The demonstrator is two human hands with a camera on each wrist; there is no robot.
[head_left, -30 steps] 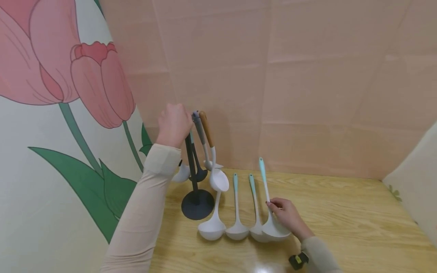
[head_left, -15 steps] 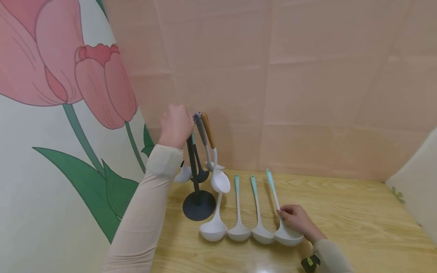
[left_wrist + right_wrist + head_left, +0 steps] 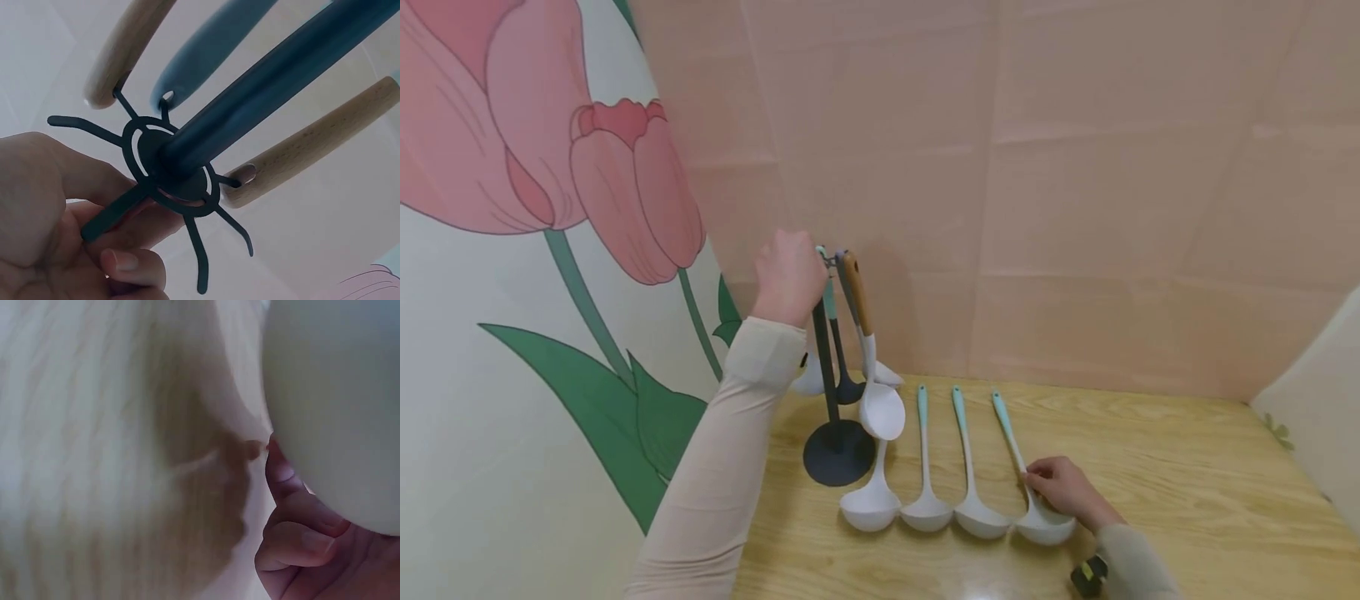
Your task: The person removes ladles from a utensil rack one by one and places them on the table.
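Note:
At the top of a black utensil rack (image 3: 839,454), my left hand (image 3: 790,277) grips the hook ring. The left wrist view shows my left thumb and curled fingers about one arm of the hooked ring (image 3: 145,128). Farther right on the table, my right hand (image 3: 1063,487) pinches the lower handle of a white ladle with a mint handle (image 3: 1047,527), whose bowl is down on the wood. From the right wrist view, the curled fingers (image 3: 300,547) lie against the pale ladle bowl (image 3: 337,406). A wooden-handled white ladle (image 3: 882,411) hangs on the rack's front right side.
Left of the held ladle, more white ladles (image 3: 927,510) lie in a row, handles toward the back. A black ladle (image 3: 847,390) and other utensils hang behind the rack's pole. A pink-brown cloth (image 3: 1075,208) backs the wooden table (image 3: 1187,483); a tulip-painted wall stands left.
My right hand has moved the mint-handled ladle rightward and down, clear of its neighbour. The hanging utensils have turned around the pole, and the wooden-handled ladle has swung nearer. My left hand stays at the top.

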